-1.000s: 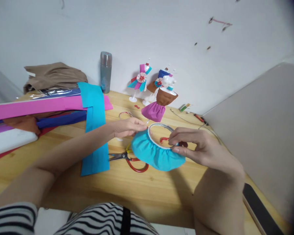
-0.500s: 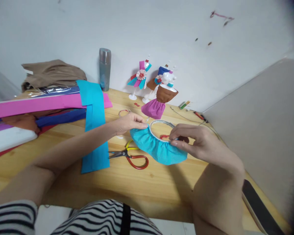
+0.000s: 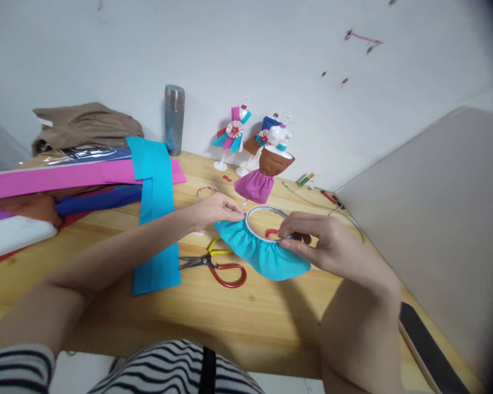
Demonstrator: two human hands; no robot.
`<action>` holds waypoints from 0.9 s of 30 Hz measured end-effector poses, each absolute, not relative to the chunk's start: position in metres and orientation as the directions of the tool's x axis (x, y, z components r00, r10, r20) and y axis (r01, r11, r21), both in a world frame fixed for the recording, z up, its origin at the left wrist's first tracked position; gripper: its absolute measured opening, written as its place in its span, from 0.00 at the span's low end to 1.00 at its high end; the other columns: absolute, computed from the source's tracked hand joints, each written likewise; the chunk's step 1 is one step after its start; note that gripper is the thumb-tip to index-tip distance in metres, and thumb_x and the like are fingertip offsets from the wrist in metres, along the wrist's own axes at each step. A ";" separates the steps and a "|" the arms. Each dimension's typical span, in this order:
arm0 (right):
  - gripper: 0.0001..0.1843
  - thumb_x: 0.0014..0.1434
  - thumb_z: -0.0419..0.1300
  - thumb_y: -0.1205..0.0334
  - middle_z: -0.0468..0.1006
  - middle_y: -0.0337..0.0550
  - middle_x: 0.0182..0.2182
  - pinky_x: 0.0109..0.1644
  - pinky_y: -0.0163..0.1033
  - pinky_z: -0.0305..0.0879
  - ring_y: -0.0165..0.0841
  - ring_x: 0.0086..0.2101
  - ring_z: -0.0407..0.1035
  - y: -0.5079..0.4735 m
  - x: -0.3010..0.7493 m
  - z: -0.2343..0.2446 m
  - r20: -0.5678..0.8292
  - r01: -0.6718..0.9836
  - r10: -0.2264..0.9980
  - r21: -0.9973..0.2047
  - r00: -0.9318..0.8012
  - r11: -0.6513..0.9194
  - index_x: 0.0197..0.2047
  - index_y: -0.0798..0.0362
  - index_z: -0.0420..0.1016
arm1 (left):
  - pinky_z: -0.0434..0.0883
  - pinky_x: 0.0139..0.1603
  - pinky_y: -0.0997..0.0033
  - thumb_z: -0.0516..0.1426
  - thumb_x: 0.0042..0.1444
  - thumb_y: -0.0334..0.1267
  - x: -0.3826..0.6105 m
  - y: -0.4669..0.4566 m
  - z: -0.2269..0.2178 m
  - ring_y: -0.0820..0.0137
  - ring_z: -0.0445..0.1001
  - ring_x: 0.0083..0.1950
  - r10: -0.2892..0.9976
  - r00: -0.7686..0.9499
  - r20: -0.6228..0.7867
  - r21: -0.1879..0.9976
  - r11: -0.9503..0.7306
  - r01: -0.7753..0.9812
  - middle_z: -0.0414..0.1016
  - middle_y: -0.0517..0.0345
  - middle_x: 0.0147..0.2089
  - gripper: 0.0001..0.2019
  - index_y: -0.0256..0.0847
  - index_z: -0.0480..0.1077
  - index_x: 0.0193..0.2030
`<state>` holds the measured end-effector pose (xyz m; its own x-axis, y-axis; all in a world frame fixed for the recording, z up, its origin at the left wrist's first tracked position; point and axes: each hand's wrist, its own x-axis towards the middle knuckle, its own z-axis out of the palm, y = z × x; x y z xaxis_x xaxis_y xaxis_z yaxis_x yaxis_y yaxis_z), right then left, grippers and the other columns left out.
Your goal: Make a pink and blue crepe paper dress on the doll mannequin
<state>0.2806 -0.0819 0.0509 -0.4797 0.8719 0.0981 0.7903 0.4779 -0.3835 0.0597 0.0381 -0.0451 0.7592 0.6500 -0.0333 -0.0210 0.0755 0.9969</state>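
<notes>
Between my hands is a strip of turquoise gathered fabric or crepe paper (image 3: 267,260), ruffled along the edge of a thin white ring (image 3: 253,232). My left hand (image 3: 219,210) pinches the ruffle's left end at the ring, thumb on top. On the other side my right hand (image 3: 312,235) pinches the ruffled edge against the ring with thumb and fingers. The piece is held above the table. Below and left of it lie open scissors (image 3: 207,261) with one yellow and one red handle. Part of a red item (image 3: 272,233) shows through the ring.
Folded turquoise strips (image 3: 156,241) lie left of the scissors, by a pink roll (image 3: 74,178) and brown cloth (image 3: 90,126). A bottle (image 3: 175,120) stands at the wall. Small dress forms (image 3: 263,175) stand behind my hands. A dark flat object (image 3: 431,345) lies at right.
The view has shifted slightly, so most things sit a little lower and further left. Both hands keep their pinch on the turquoise ruffle and ring.
</notes>
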 end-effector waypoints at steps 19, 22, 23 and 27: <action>0.15 0.65 0.57 0.54 0.77 0.42 0.26 0.27 0.37 0.62 0.30 0.24 0.67 -0.084 0.280 0.055 0.110 0.850 0.919 -0.351 -0.379 0.393 0.30 0.52 0.77 | 0.64 0.31 0.76 0.65 0.49 0.38 0.062 0.034 -0.034 0.77 0.70 0.29 0.726 0.678 0.111 0.992 -0.038 -0.121 0.74 0.62 0.27 0.08 0.35 0.74 0.30; 0.15 0.65 0.57 0.54 0.77 0.42 0.26 0.27 0.37 0.61 0.30 0.24 0.67 -0.083 0.280 0.054 0.113 0.860 0.925 -0.343 -0.363 0.379 0.30 0.52 0.77 | 0.64 0.31 0.76 0.64 0.49 0.37 0.062 0.034 -0.033 0.77 0.69 0.29 0.726 0.680 0.109 0.993 -0.047 -0.109 0.73 0.62 0.26 0.08 0.35 0.74 0.31; 0.15 0.64 0.57 0.54 0.77 0.42 0.26 0.27 0.36 0.61 0.30 0.23 0.67 -0.083 0.280 0.054 0.115 0.862 0.926 -0.341 -0.359 0.376 0.30 0.52 0.77 | 0.64 0.31 0.76 0.64 0.49 0.38 0.062 0.034 -0.033 0.77 0.69 0.29 0.723 0.683 0.107 0.993 -0.044 -0.108 0.73 0.62 0.27 0.08 0.35 0.74 0.31; 0.14 0.64 0.57 0.56 0.77 0.42 0.26 0.28 0.37 0.61 0.30 0.24 0.67 -0.083 0.280 0.053 0.142 0.867 0.927 -0.328 -0.347 0.374 0.29 0.52 0.76 | 0.64 0.31 0.76 0.66 0.48 0.39 0.062 0.034 -0.033 0.77 0.69 0.29 0.709 0.698 0.103 0.993 -0.038 -0.108 0.73 0.62 0.28 0.10 0.35 0.73 0.32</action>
<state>0.2805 -0.0826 0.0534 -0.3466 0.9273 0.1416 0.8674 0.3743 -0.3280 0.0618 0.0340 -0.0335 0.6977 0.7089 0.1034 -0.1083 -0.0383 0.9934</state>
